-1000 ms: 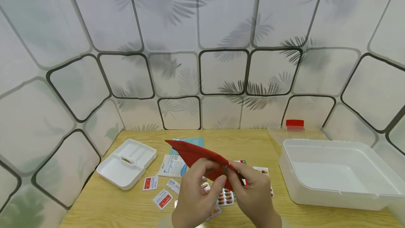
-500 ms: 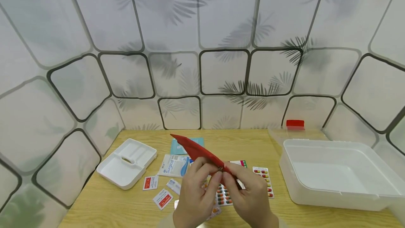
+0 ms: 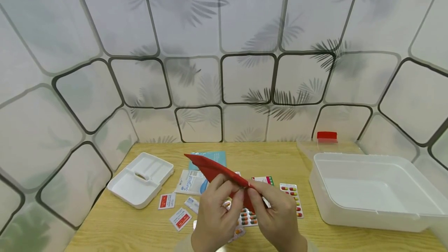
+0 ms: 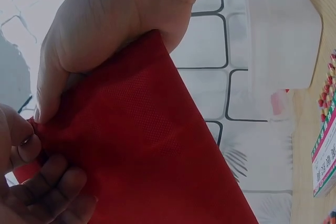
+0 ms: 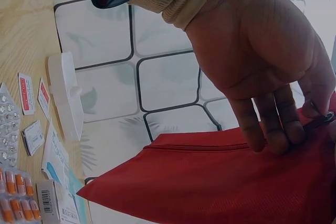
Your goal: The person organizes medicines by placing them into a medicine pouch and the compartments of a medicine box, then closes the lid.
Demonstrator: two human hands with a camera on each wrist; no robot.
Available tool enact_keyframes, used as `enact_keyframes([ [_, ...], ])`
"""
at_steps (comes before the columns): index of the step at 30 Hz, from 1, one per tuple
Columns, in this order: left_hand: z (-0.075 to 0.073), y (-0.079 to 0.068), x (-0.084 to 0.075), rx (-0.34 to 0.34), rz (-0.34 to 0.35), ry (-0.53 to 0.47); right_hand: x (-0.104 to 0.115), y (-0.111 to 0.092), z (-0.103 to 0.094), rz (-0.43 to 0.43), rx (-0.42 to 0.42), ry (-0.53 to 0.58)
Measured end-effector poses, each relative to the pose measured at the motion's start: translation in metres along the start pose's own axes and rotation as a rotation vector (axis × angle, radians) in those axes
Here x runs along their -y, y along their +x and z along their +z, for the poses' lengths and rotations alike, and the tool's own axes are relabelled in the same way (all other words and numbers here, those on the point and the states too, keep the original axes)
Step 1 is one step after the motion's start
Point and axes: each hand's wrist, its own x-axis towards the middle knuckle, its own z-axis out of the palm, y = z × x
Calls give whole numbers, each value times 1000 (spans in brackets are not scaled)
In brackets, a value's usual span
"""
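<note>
Both hands hold a red fabric pouch (image 3: 213, 169) up over the table, its pointed corner tilted up and left in the head view. A dark zipper (image 5: 210, 147) runs along its edge in the right wrist view, with a metal zipper pull (image 5: 321, 121) at the fingertips. My left hand (image 3: 217, 211) pinches the pouch edge between thumb and curled fingers. Close beside it, my right hand (image 3: 278, 217) pinches the same edge, thumb tips nearly together. In the left wrist view the pouch's broad side (image 4: 142, 129) hangs between the hands. Its contents are hidden.
A white divided tray (image 3: 136, 193) lies left; a white plastic box (image 3: 367, 221) with its clear lid raised stands right. Around the hands are a Surgical packet (image 3: 189, 182), a light-blue packet (image 3: 217, 158), small red-and-white packets (image 3: 180, 219), a carton (image 3: 263, 180) and capsule blister packs (image 3: 292, 193).
The hands have drawn closer together at the zipper pull since a second ago. The pouch's pointed corner rose, then dipped back. The things on the table have not moved.
</note>
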Motion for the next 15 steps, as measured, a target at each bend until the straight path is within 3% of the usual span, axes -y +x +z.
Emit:
enact_keyframes([
  [8, -1, 1, 2, -10, -10, 22, -2, -3, 1, 49, 34, 0],
  [11, -1, 0, 3, 4, -3, 23, -1, -5, 0, 101, 97, 31],
  [15, 0, -1, 2, 43, 60, 74, 5, -3, -4, 172, 177, 63],
])
